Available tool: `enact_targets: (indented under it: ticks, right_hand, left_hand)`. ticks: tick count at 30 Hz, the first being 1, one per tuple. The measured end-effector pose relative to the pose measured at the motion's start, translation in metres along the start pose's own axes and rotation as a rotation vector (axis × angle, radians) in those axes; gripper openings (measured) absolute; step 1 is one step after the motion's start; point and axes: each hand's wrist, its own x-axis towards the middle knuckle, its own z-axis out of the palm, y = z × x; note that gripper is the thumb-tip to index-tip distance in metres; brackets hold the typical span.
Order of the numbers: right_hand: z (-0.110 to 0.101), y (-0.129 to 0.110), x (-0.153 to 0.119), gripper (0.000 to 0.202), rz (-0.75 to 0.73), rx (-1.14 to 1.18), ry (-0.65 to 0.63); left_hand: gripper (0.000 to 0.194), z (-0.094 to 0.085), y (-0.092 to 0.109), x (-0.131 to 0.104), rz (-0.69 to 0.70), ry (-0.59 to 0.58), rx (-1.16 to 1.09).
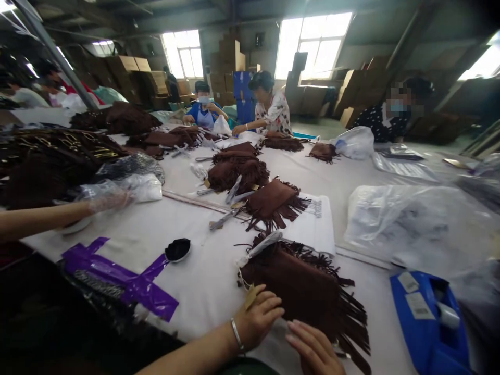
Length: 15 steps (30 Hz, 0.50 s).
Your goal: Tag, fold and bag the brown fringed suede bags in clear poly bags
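Observation:
A brown fringed bag [292, 281] lies on the white table in front of me, with a wrapped grey strap [265, 244] at its upper left corner. My left hand [258, 315], a bangle at its wrist, is at the bag's lower left edge. Its fingers are curled together on a small tan tag [253, 296]. My right hand [314, 348] is at the bottom edge of the view beside the bag's lower edge, its fingers stretched out and holding nothing visible. Farther up the table lies another brown fringed bag [273, 200].
A blue tape dispenser [427, 317] stands at the right, below a clear plastic bag [414, 219]. Purple tape [125, 284] and a small black-filled dish [178, 250] lie left. Another person's gloved hand [111, 200] reaches in. Several people sit around the table.

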Motion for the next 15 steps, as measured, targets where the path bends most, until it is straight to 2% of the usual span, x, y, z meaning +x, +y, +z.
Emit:
enact_targets:
  ticks: [2,4,8,11,15]
  right_hand:
    - [0.009,0.008,0.012,0.043,0.003,-0.186,-0.062]
    - [0.019,0.013,0.021,0.048,0.075,-0.314,-0.115]
    - [0.032,0.021,0.023,0.056,0.152,-0.321,-0.183]
    - [0.027,0.03,0.026,0.05,0.23,-0.195,-0.215]
    - [0.008,0.042,0.043,0.029,0.371,0.032,-0.186]
  left_hand:
    - [0.035,-0.022,-0.018,-0.005,-0.084,0.038,0.034]
    - [0.038,-0.039,-0.039,-0.014,-0.236,0.05,0.089]
    - [0.042,-0.05,-0.072,-0.036,-0.528,0.118,0.053]
    - [0.035,-0.052,-0.077,-0.043,-0.619,0.17,-0.04]
    - [0.019,-0.062,-0.056,-0.037,-0.648,0.304,-0.164]
